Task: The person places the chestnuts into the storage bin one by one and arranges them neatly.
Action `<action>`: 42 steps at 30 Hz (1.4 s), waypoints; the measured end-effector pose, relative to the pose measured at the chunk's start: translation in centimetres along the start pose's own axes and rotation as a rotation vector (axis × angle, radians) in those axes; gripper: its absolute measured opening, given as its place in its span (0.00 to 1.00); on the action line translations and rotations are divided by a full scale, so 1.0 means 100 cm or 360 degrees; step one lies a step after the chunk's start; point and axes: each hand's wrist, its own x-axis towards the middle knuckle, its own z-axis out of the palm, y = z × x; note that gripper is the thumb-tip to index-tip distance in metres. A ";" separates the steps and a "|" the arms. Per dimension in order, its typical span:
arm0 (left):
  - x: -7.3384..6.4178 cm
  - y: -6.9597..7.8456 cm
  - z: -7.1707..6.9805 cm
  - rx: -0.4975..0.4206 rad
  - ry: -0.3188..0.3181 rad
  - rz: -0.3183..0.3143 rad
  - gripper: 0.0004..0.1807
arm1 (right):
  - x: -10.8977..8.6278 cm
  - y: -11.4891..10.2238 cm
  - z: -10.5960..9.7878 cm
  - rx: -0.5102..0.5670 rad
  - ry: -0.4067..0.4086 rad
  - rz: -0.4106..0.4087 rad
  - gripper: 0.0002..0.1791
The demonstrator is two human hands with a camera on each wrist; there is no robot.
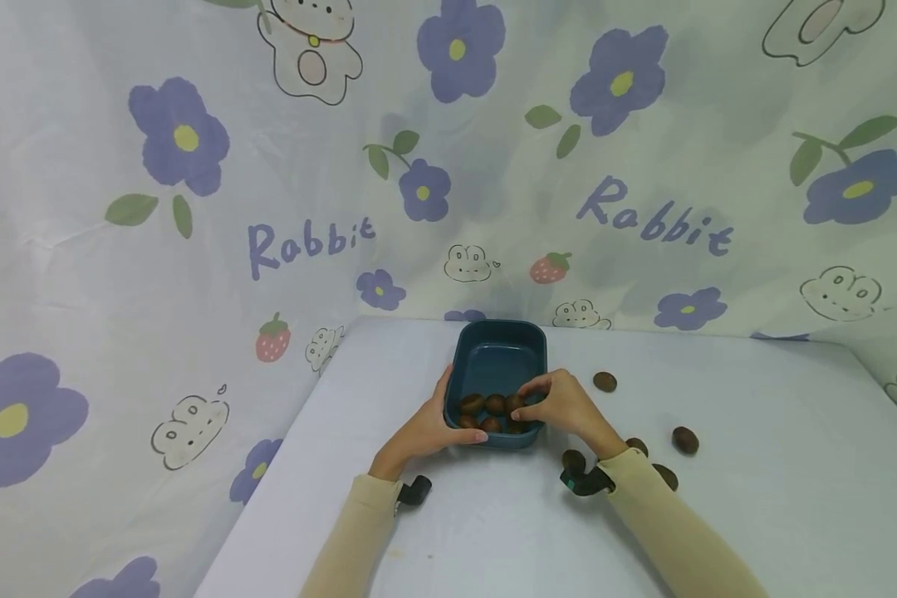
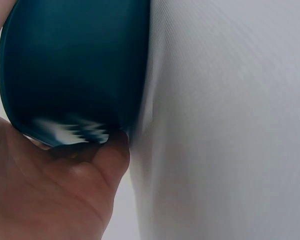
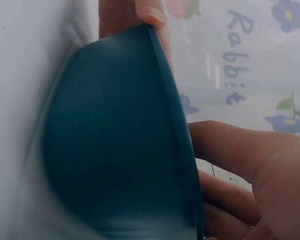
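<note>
A deep dark blue rectangular dish (image 1: 496, 330) sits on the white table, with several brown, oval, nut-like things (image 1: 472, 404) gathered at its near end. My left hand (image 1: 426, 428) grips the dish at its near left corner, the thumb along the near wall and the fingers at the left side. At the near right part of the dish, my right hand (image 1: 564, 405) reaches over the rim and pinches a brown nut-like thing (image 1: 515, 404) between thumb and index finger. In the right wrist view, the dish wall (image 3: 115, 135) hides the contents.
More brown oval things lie on the table to the right of the dish: one farther back (image 1: 605, 382), one at the right (image 1: 685, 440) and some around my right wrist. A printed curtain (image 1: 493, 224) hangs behind the table. Each wrist wears a black camera (image 1: 415, 491).
</note>
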 end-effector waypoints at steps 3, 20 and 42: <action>-0.001 0.000 0.000 -0.0004 -0.0001 0.0006 0.77 | -0.001 -0.001 0.003 -0.0047 0.0007 0.0021 0.14; 0.000 0.003 -0.002 -0.0006 -0.0006 0.0080 0.76 | -0.002 -0.003 0.016 -0.0310 0.0145 -0.0045 0.11; 0.001 0.001 -0.001 0.0011 -0.0005 0.0061 0.77 | -0.003 0.004 -0.024 -0.0202 0.0337 -0.0063 0.22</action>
